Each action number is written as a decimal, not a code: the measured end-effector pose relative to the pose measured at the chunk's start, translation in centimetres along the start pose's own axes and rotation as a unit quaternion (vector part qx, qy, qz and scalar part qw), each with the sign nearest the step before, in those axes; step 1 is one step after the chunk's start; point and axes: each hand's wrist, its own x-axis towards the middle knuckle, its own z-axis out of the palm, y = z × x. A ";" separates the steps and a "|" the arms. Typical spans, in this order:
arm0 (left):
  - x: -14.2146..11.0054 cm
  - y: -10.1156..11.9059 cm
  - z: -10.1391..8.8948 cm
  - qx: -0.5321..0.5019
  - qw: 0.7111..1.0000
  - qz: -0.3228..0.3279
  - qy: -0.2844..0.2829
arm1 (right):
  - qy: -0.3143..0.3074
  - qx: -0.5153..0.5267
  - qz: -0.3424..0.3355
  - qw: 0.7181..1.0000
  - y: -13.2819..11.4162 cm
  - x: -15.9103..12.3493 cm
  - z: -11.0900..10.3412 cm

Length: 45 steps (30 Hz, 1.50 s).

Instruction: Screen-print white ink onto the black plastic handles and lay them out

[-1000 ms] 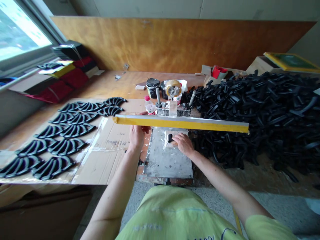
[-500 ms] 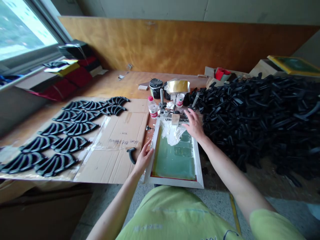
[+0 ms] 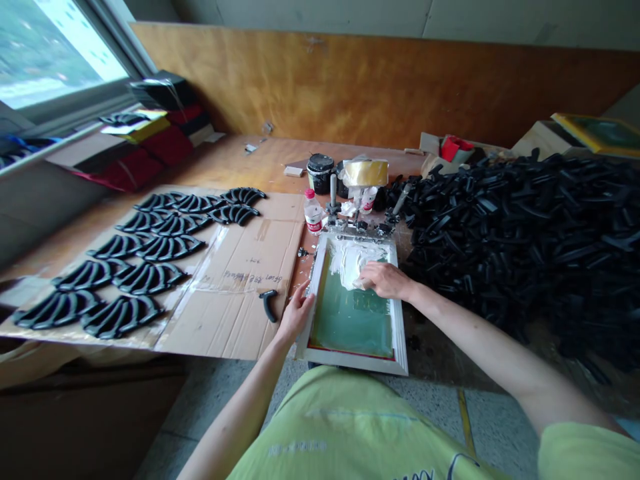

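A screen printing frame (image 3: 401, 343) with a green mesh lies in front of me, white paste (image 3: 347, 260) spread over its far part. At the frame's left edge is my left hand (image 3: 296, 313), its thumb by the rim and its fingers along the outer side. My right hand (image 3: 385, 280) is over the mesh at the near edge of the paste, fingers closed on a small pale squeegee (image 3: 367, 284) that they mostly hide. Behind the frame stands a metal clamp (image 3: 360, 229). One black curved handle-like part (image 3: 270, 307) lies on the cardboard left of my left hand.
Black curved parts lie in fanned rows (image 3: 150, 277) on the cardboard (image 3: 225, 267). A large heap of black parts (image 3: 520, 233) fills the right side. Beyond the frame stand a red-capped bottle (image 3: 313, 215), a dark tub (image 3: 320, 175) and a roll of yellowish tape (image 3: 366, 173).
My right hand has come from the clamp toward me onto the mesh. The pale block at the clamp has left its place. My left hand stays at the frame's edge.
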 end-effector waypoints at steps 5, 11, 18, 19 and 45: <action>0.2 -0.4 -0.4 0.016 0.999 0.025 -0.031 | 0.096 -0.025 0.041 0.994 -0.3 0.0 1.7; 0.2 -0.1 -0.6 -0.001 0.999 0.016 -0.039 | 0.095 0.008 0.041 0.995 -0.8 0.0 1.2; -1.7 6.8 -1.6 -0.052 0.996 0.008 -0.066 | 0.173 -0.016 0.227 0.958 4.3 5.3 -4.9; -1.8 8.1 -1.6 -0.052 0.997 0.018 -0.059 | 0.202 -0.022 0.248 0.947 5.3 4.6 -5.5; 1.4 -4.6 -8.6 0.024 0.968 -0.218 0.122 | 0.057 -0.106 0.301 0.946 0.6 -10.3 4.3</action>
